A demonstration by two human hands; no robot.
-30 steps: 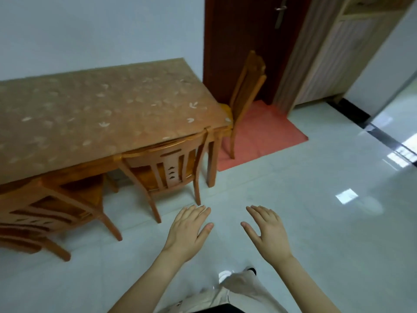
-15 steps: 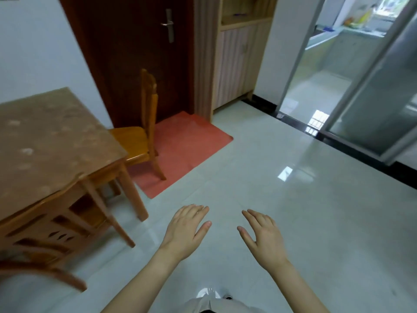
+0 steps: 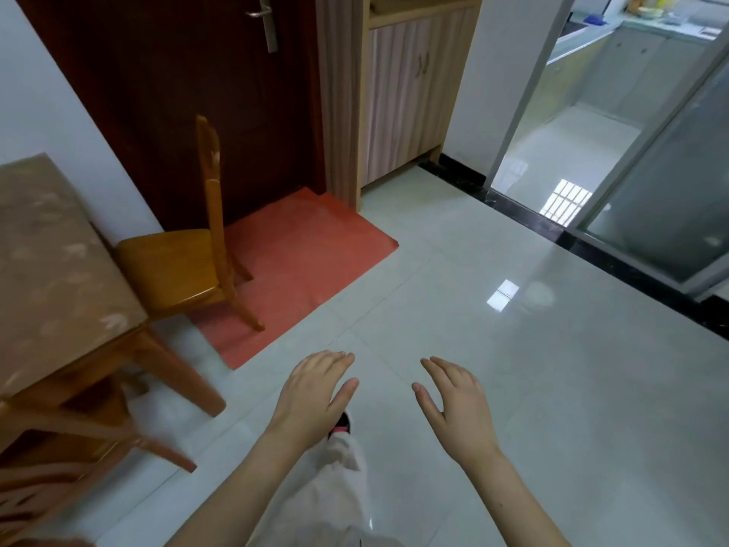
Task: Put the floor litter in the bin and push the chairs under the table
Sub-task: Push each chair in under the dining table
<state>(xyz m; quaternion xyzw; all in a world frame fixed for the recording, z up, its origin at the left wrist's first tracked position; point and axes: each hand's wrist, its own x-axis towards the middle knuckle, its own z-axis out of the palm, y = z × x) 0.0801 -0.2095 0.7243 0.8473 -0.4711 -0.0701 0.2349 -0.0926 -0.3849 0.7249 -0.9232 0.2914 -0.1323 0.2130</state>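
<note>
**A:** What could go wrong from here?

**B:** Mostly the chair (image 3: pixel 173 266) at the end of the surface (image 3: pixel 51 270). Its seat sticks well out, and its two rear legs stand on the red mat (image 3: pixel 307 246). I judge that a push could drag the mat into a ridge or catch a leg on it. Then the chair would twist or tip instead of sliding in.

**A:** Anything else?

**B:** The floor (image 3: pixel 513 369) is glossy tile, so a hard shove could send the chair skidding into the leg of the surface. Its back also stands near the dark door (image 3: pixel 177 92). If that door swings inward it could strike the chair, though I can't tell which way it opens.

**A:** And the litter?

**B:** None is in view, and no bin either. The risk is that some gets missed, so it calls for a look beyond this patch of floor.

**A:** What about the hands?

**B:** The left hand (image 3: pixel 311 396) and right hand (image 3: pixel 457 408) hover side by side above the floor, palms down, with a gap between them. The fingers (image 3: pixel 335 359) are nearly straight and loosely apart, thumbs out. They hold nothing and touch nothing. The chair is well off to their left.

**A:** Is there another chair?

**B:** A second chair (image 3: pixel 79 440) shows at the lower left, blurred. It looks tucked under the long side, but I can't be sure.
</note>
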